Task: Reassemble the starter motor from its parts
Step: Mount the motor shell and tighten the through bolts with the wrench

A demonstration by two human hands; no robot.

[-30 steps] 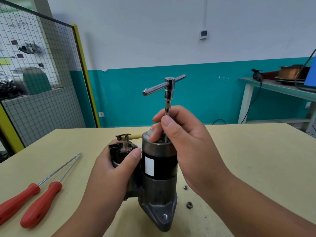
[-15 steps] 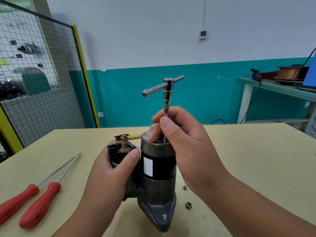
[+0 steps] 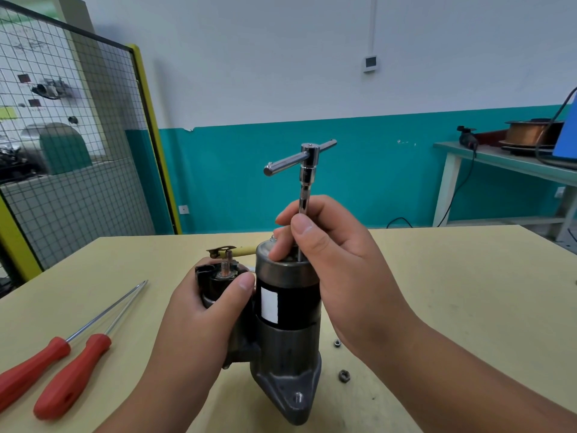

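On the head camera I cannot see where the T-handle wrench (image 3: 307, 170) meets the starter motor (image 3: 287, 307); the right hand (image 3: 337, 254) covers the lower end of its shaft and part of the motor's top cap. The left hand (image 3: 199, 310) hides most of the solenoid (image 3: 218, 282), leaving only its black top and copper stud in sight. Of the two red-handled screwdrivers (image 3: 71, 379) lying side by side on the left of the counter (image 3: 452, 292), the outer one's handle is cut off by the picture's edge. Both forearms run out of the bottom.

The motor stands upright on its nose housing near the counter's front middle. Two small nuts (image 3: 344, 375) lie just to its right, apart from it.

The right hand pinches the wrench shaft between thumb and forefinger, its other fingers curled with their tips on the cap; the wrench rises upright with its crossbar free above the hand. The left hand grips the solenoid, fingers wrapped round its far side, thumb tip touching the motor's black body.

On a side bench at the far right sits a spool of copper wire (image 3: 530, 134).
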